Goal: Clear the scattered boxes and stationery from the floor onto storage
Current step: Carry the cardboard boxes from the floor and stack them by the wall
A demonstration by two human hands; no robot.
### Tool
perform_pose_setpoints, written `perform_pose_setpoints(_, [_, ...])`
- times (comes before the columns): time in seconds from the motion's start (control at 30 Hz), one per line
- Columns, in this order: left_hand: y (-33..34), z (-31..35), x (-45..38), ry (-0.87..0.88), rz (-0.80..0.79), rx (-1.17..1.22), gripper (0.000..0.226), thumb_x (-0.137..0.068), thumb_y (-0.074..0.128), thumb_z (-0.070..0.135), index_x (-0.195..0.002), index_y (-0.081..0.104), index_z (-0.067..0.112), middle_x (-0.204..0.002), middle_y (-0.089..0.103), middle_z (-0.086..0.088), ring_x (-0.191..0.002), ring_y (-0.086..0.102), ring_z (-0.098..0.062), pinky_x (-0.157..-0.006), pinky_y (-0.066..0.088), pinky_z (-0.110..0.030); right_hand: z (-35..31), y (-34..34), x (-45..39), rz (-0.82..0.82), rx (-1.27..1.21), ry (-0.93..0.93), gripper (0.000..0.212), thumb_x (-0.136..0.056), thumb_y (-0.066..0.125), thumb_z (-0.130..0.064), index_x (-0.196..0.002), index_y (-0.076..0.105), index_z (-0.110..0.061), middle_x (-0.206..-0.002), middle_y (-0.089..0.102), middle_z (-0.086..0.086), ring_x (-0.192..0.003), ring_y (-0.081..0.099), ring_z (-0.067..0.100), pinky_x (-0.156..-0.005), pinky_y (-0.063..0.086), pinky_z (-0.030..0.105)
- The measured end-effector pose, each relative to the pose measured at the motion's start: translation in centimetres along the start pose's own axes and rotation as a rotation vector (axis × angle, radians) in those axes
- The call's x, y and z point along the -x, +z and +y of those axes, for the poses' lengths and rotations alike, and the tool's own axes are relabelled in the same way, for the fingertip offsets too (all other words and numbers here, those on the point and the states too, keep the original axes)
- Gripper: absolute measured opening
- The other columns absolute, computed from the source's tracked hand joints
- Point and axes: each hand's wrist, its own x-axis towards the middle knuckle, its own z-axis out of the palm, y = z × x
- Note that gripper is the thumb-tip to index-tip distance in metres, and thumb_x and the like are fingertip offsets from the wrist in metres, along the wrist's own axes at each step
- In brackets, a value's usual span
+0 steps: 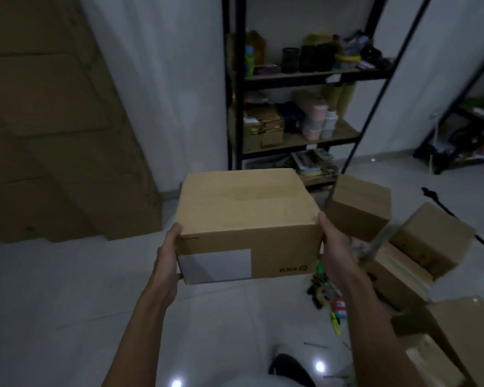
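Dim shelving [305, 76] holds blurred, unreadable clutter; both hands, left hand [166, 255] and right hand [334, 244], grip clamped on cardboard box [246, 216], hiding floor stationery [330, 294] partly.

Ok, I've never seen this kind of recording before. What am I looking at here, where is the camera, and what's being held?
There is no machine here: the single picture comes from a wide-angle camera worn on a person's head, looking forward and down at their bare arms. The left hand and right hand grip opposite sides of a closed cardboard box, lifted off the pale tiled floor. To the right, more boxes sit in a loose pile, with small colourful stationery scattered on the floor beside them. Ahead stands a black shelving rack, already holding many items. The picture is dim and blurred, so finer details are unclear.
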Motion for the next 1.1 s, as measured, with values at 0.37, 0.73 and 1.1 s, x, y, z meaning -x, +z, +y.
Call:
perform_pose_setpoints(0.37, [-17.2,7.2,-3.9,0.160,0.228,0.127,0.027,-0.094,0.052,0.060,-0.113,0.053,0.041,-0.102,0.061,0.016,-0.093,0.057,-0.005,-0.091,0.045,-0.038,-2.0,21.7,-3.7,-0.377,0.153,-0.090,0.046,-0.085,0.047,-0.072,-0.127,0.053,-0.055,-0.126,0.055,-0.027,-0.127,0.045,0.006,-0.109,0.036,0.047])
perform_pose_setpoints(0.73, [-31.3,17.4,-15.4,0.241,0.379,0.232,0.017,-0.094,0.057,0.055,-0.101,0.058,0.040,-0.106,0.065,0.009,-0.099,0.061,-0.012,-0.082,0.048,-0.036,-4.1,45.9,-10.2,-0.563,0.095,-0.153,0.023,-0.100,0.040,-0.056,-0.114,0.059,-0.055,-0.104,0.062,-0.044,-0.100,0.053,-0.022,-0.105,0.035,0.035])
perform_pose_setpoints(1.1, [-44.4,22.6,-25.4,0.268,0.400,0.306,0.028,-0.095,0.054,0.053,-0.115,0.059,0.034,-0.107,0.066,0.009,-0.100,0.061,-0.016,-0.081,0.045,-0.038,-4.7,63.2,-11.8,-0.672,0.249,-0.195,0.044,-0.091,0.038,-0.066,-0.132,0.052,-0.056,-0.128,0.054,-0.038,-0.119,0.045,-0.013,-0.105,0.036,0.036])
